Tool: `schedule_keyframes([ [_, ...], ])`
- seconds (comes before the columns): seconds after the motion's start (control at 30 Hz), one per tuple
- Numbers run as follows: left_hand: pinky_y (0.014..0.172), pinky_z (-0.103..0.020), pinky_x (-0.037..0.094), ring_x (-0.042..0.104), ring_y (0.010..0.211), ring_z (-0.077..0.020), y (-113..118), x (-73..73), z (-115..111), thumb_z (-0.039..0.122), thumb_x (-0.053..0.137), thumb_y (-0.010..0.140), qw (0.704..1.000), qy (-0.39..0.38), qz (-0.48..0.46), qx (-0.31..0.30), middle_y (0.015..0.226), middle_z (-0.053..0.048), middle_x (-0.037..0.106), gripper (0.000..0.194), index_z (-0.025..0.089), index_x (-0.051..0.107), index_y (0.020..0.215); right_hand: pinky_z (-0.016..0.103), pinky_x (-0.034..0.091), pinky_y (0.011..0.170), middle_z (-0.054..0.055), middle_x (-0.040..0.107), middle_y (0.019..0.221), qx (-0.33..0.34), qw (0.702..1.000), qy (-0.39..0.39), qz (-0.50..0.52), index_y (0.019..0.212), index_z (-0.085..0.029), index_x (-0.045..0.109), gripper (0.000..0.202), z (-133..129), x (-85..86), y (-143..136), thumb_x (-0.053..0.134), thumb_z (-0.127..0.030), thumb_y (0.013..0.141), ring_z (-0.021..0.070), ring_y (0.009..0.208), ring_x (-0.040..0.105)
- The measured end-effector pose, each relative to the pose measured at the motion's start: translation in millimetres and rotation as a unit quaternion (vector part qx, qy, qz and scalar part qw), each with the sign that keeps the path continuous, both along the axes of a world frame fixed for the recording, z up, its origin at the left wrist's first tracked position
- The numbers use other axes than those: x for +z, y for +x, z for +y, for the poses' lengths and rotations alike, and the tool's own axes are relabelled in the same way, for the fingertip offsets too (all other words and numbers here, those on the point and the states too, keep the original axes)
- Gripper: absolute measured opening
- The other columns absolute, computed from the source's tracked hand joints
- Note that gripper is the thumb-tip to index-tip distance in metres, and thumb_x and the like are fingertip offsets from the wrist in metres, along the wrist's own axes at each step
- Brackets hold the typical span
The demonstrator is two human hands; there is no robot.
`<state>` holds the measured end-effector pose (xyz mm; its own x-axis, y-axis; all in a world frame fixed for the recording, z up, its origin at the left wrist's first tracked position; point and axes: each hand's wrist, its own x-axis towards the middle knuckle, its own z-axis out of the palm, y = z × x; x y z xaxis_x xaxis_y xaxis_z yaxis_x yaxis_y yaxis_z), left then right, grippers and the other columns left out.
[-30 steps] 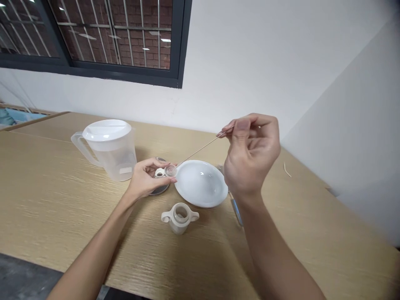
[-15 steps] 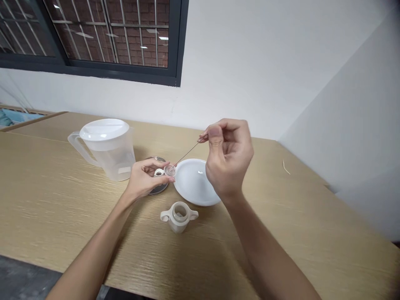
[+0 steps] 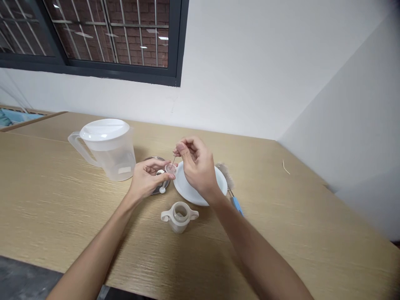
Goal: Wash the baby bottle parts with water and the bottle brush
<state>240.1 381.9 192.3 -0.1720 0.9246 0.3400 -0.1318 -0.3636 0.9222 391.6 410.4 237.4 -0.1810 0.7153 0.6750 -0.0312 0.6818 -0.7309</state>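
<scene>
Pinched in my left hand (image 3: pixel 146 177) is a small clear round cap (image 3: pixel 171 168), its open side facing up toward me. My right hand (image 3: pixel 196 162) is closed on a thin metal rod (image 3: pixel 175 160), whose lower end reaches into the cap. Under the left fingers a small white piece with a round end (image 3: pixel 162 189) hangs over a dark round dish (image 3: pixel 156 192). A white plate (image 3: pixel 190 193) lies beneath my right hand. Nearer to me, a small two-handled cup (image 3: pixel 179 218) stands upright and uncovered.
A clear pitcher with a white lid (image 3: pixel 108 146) stands at the left. Behind the plate's right edge lies a bristle brush with a blue handle (image 3: pixel 236 205). A short pale strip (image 3: pixel 285 167) is at the right of the wooden table (image 3: pixel 296 225). A wall stands behind.
My right hand has moved left and down, closer to the cap, and less of the rod shows. The brush has come into view. The small white piece now hangs below my left fingers.
</scene>
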Motion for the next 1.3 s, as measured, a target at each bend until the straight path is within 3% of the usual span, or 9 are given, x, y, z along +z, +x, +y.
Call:
schedule_keyframes([
  [0.47, 0.068, -0.028, 0.058, 0.072, 0.069, -0.0177, -2, 3.0, 1, 0.025, 0.097, 0.043, 1.000, 0.003, -0.016, 0.012, 0.076, -0.005, 0.078, 0.041, 0.016, 0.072, 0.075, 0.025, 0.045, 0.073, 0.000, 0.068, 0.085, -0.003, 0.988, -0.001, -0.152, 0.089, -0.020, 0.061, 0.014, -3, -3.0, 0, 0.052, -0.027, 0.097, 0.0141, 0.080, 0.062],
  [0.57, 0.074, -0.031, 0.059, 0.073, 0.075, -0.0194, -2, 2.0, 1, 0.024, 0.097, 0.042, 1.000, 0.014, -0.004, 0.014, 0.080, -0.006, 0.078, 0.042, 0.015, 0.071, 0.074, 0.025, 0.046, 0.072, 0.000, 0.067, 0.083, -0.008, 0.990, -0.004, -0.140, 0.090, -0.021, 0.059, 0.014, -3, -2.6, 0, 0.050, -0.028, 0.098, 0.0140, 0.078, 0.063],
  [0.7, 0.081, -0.034, 0.058, 0.073, 0.082, -0.0217, -1, 0.2, 0, 0.027, 0.094, 0.051, 0.999, 0.022, 0.025, 0.002, 0.085, -0.008, 0.078, 0.035, 0.016, 0.069, 0.073, 0.027, 0.050, 0.072, 0.000, 0.066, 0.081, -0.001, 0.996, -0.012, -0.092, 0.090, -0.021, 0.055, 0.015, -1, 1.7, 4, 0.051, -0.032, 0.099, 0.0144, 0.077, 0.066],
  [0.93, 0.080, -0.034, 0.058, 0.072, 0.083, -0.0224, -4, -4.1, 0, 0.026, 0.092, 0.056, 0.997, 0.036, 0.067, -0.020, 0.087, -0.009, 0.077, 0.035, 0.016, 0.063, 0.072, 0.027, 0.055, 0.072, -0.001, 0.065, 0.081, 0.004, 1.000, -0.002, -0.007, 0.092, -0.021, 0.055, 0.018, -3, 10.6, 9, 0.055, -0.038, 0.098, 0.0124, 0.075, 0.066],
  [1.13, 0.076, -0.029, 0.055, 0.071, 0.080, -0.0193, -5, -5.7, -2, 0.018, 0.090, 0.058, 0.994, 0.071, 0.084, -0.023, 0.087, -0.008, 0.076, 0.031, 0.017, 0.061, 0.071, 0.029, 0.056, 0.073, -0.001, 0.063, 0.080, -0.014, 0.999, 0.034, 0.033, 0.091, -0.022, 0.055, 0.015, -7, 16.3, 10, 0.055, -0.034, 0.099, 0.0124, 0.076, 0.066],
  [1.3, 0.075, -0.031, 0.056, 0.072, 0.082, -0.0221, -6, -8.1, -2, 0.021, 0.089, 0.057, 0.991, 0.082, 0.107, -0.020, 0.086, -0.009, 0.076, 0.032, 0.017, 0.061, 0.071, 0.028, 0.057, 0.070, -0.002, 0.062, 0.077, -0.051, 0.995, 0.061, 0.064, 0.089, -0.022, 0.054, 0.013, -12, 27.7, 15, 0.055, -0.029, 0.100, 0.0124, 0.073, 0.065],
])
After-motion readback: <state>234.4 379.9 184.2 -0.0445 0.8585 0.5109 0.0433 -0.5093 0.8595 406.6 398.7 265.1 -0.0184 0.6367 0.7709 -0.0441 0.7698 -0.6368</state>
